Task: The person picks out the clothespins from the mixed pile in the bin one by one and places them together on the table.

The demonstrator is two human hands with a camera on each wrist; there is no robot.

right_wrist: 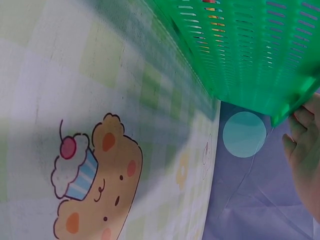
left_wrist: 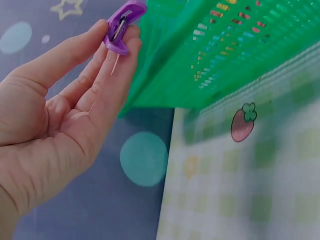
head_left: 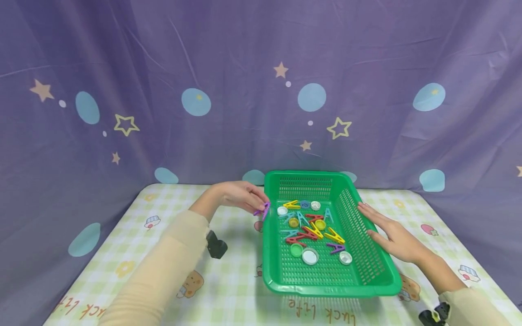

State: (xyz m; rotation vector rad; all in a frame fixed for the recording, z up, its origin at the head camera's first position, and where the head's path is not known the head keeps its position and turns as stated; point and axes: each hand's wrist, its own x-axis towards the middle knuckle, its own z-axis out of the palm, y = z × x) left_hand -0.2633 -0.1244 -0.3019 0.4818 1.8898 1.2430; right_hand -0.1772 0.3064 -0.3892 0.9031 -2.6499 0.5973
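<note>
Between thumb and fingertips, the left hand [head_left: 244, 195] pinches a purple clothespin [head_left: 265, 210] at the left rim of a green basket [head_left: 326, 290]. The left wrist view shows the clothespin [left_wrist: 120, 27] held at the fingertips of the left hand [left_wrist: 75, 105], beside the basket's outer wall [left_wrist: 165, 60]. Fingers extended, the right hand [head_left: 391, 233] rests on the basket's right rim; part of that hand [right_wrist: 307, 150] shows by the rim in the right wrist view. Inside the basket lie several clothespins, such as a yellow one [head_left: 334, 235] and a purple one [head_left: 336, 247].
Several round caps also lie in the basket, among them a white one [head_left: 310, 256] and a green one [head_left: 296, 250]. A checked cloth [head_left: 232, 271] with printed pictures covers the table. Behind it hangs a purple curtain [head_left: 244, 54].
</note>
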